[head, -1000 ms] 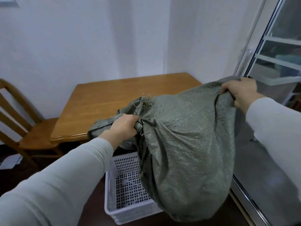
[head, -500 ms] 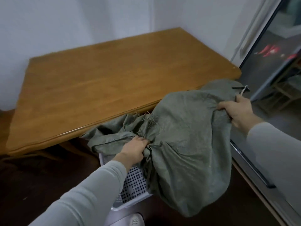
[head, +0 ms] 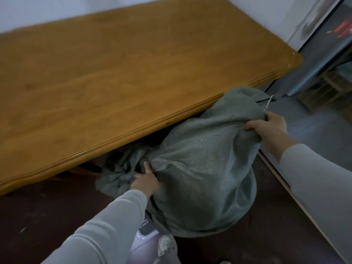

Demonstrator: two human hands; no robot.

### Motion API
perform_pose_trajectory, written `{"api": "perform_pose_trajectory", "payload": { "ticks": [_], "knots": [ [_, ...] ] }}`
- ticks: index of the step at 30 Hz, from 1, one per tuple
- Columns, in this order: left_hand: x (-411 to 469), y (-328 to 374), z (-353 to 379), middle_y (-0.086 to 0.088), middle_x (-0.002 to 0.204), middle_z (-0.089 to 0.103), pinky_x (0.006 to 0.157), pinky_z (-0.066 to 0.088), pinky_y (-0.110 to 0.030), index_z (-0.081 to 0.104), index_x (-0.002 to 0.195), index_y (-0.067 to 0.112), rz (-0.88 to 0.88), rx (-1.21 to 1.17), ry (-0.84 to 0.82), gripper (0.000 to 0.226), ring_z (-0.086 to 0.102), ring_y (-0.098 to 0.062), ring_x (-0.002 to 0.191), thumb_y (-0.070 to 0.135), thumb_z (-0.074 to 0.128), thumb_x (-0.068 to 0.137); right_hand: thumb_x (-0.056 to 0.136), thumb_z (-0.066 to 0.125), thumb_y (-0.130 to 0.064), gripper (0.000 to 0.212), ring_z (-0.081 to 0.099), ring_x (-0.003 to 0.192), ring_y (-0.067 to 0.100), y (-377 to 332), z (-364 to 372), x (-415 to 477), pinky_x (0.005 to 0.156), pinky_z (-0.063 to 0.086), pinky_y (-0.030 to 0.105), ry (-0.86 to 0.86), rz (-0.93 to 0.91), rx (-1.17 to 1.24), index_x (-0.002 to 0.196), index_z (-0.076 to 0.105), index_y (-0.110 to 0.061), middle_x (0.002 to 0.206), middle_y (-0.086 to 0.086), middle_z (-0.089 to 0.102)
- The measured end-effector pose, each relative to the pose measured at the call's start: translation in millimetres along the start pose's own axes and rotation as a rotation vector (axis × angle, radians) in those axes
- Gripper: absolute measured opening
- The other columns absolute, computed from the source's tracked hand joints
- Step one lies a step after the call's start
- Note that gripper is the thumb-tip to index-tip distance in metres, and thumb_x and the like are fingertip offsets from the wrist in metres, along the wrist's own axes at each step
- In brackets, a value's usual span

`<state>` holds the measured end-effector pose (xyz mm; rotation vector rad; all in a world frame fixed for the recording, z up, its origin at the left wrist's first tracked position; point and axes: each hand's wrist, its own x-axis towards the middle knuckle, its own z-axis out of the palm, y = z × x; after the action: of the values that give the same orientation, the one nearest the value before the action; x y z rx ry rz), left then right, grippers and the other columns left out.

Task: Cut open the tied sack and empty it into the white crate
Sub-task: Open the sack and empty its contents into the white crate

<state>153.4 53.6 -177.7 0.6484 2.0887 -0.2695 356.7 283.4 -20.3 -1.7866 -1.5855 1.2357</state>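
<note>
Both hands on the grey-green sack [head: 202, 178]. Left hand [head: 145, 180] pressed into the bunched cloth at the sack's near-left side, one finger stretched forward along a fold, the others buried in the fabric; cannot tell whether closed on it or merely pushing. Right hand [head: 270, 130] clenched on a gathered fistful of cloth at the sack's upper right, knuckles up, holding that end higher than the rest. Short white string [head: 268, 103] trailing from the sack's far tip, just beyond the right hand. Rounded and full-looking below, sagging down over the white crate [head: 146, 233] and hiding almost all of it; only a perforated corner and a bit of rim showing beneath the sack's lower left edge, beside the left sleeve [head: 106, 229]. Crumpled, loosely gathered end of the sack lying left of the left hand, spread toward the shadow under the wooden table [head: 114, 73]. Table edge running just behind the sack, top of the sack overlapping it near the right corner. Dark floor [head: 38, 216] all around the sack; glass door frame [head: 285, 178] to its right, past the right sleeve [head: 314, 180]. Whole view somewhat blurred.
</note>
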Motion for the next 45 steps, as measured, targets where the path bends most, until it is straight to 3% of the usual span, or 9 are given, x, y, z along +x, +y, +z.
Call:
{"api": "perform_pose_trajectory", "payload": {
  "ticks": [3,10,15,20,24,29,33,40,45],
  "knots": [
    [9,-18,4,-0.019,0.143,0.045,0.103,0.043,-0.039,-0.026,0.146,0.018,0.085,-0.084,-0.065,0.11,0.053,-0.032,0.123,0.046,0.059,0.082,0.069,0.073,-0.001,0.03,0.056,0.083,0.026,-2,10,-3,0.077,0.05,0.035,-0.009,-0.006,-0.035,0.094,0.063,-0.013,0.094,0.006,0.06],
    [9,-36,17,-0.01,0.149,0.038,0.11,0.035,-0.035,0.024,0.147,0.012,0.193,-0.17,-0.055,0.079,0.042,-0.027,0.133,0.046,0.058,0.084,0.07,0.067,-0.002,0.035,0.053,0.086,0.029,18,35,5,0.071,0.042,0.032,0.121,-0.022,-0.129,0.105,0.062,-0.005,0.097,0.012,0.057],
    [14,-41,34,-0.011,0.141,0.048,0.101,0.041,-0.03,-0.005,0.151,0.021,0.16,-0.321,-0.03,0.091,0.049,-0.027,0.127,0.03,0.059,0.087,0.076,0.056,0.0,0.044,0.044,0.114,0.045,47,54,12,0.092,0.04,0.048,0.104,-0.171,-0.467,0.12,0.048,-0.003,0.129,0.025,0.044],
    [25,-43,48,-0.009,0.151,0.034,0.108,0.038,-0.033,-0.005,0.147,0.043,0.139,-0.466,0.017,0.097,0.043,-0.029,0.132,0.033,0.066,0.083,0.079,0.055,-0.001,0.054,0.027,0.131,0.043,63,88,0,0.102,0.034,0.051,-0.204,-0.559,-0.794,0.131,0.051,-0.017,0.149,0.016,0.03],
    [29,-46,59,-0.007,0.154,0.027,0.107,0.038,-0.031,-0.003,0.147,0.044,0.125,-0.515,0.017,0.093,0.039,-0.029,0.134,0.033,0.064,0.084,0.082,0.04,-0.048,0.056,0.025,0.136,0.034,79,135,-24,0.112,0.019,0.059,-0.515,-0.717,-1.116,0.134,0.046,-0.03,0.144,0.011,0.035],
    [35,-72,73,-0.015,0.14,0.049,0.103,0.041,-0.032,0.042,0.14,0.014,-0.041,-0.452,0.189,0.05,0.049,-0.03,0.126,0.021,0.05,0.091,0.065,0.033,-0.088,0.097,0.004,0.146,0.031,109,187,-49,0.108,-0.003,0.072,-0.841,-0.8,-1.356,0.147,0.009,-0.043,0.158,-0.003,0.011],
    [59,-117,88,-0.023,0.133,0.049,0.103,0.041,-0.043,0.051,0.128,0.006,-0.325,-0.51,0.279,0.041,0.046,-0.039,0.124,0.024,0.043,0.092,0.071,0.054,-0.073,0.103,-0.001,0.145,0.038,143,219,-62,0.101,-0.004,0.077,-0.899,-0.85,-1.546,0.14,-0.019,-0.052,0.16,0.005,-0.001],
    [118,-186,121,-0.022,0.154,0.023,0.115,0.022,-0.047,0.007,0.149,0.003,-0.637,-0.93,0.19,0.089,0.025,-0.04,0.14,0.051,0.052,0.089,0.098,0.03,-0.047,0.057,-0.003,0.143,0.044,199,265,-55,0.102,-0.004,0.077,-0.864,-0.731,-1.698,0.136,-0.009,-0.063,0.159,0.007,-0.016],
    [150,-200,139,-0.017,0.156,0.022,0.107,0.033,-0.061,0.001,0.15,0.017,-0.646,-1.43,0.152,0.139,0.032,-0.044,0.138,0.082,0.067,0.047,0.098,0.025,-0.043,0.05,0.001,0.145,0.04,219,260,-38,0.106,-0.003,0.074,-0.848,-0.677,-1.722,0.14,0.004,-0.062,0.161,-0.003,-0.008]
  ]
}}
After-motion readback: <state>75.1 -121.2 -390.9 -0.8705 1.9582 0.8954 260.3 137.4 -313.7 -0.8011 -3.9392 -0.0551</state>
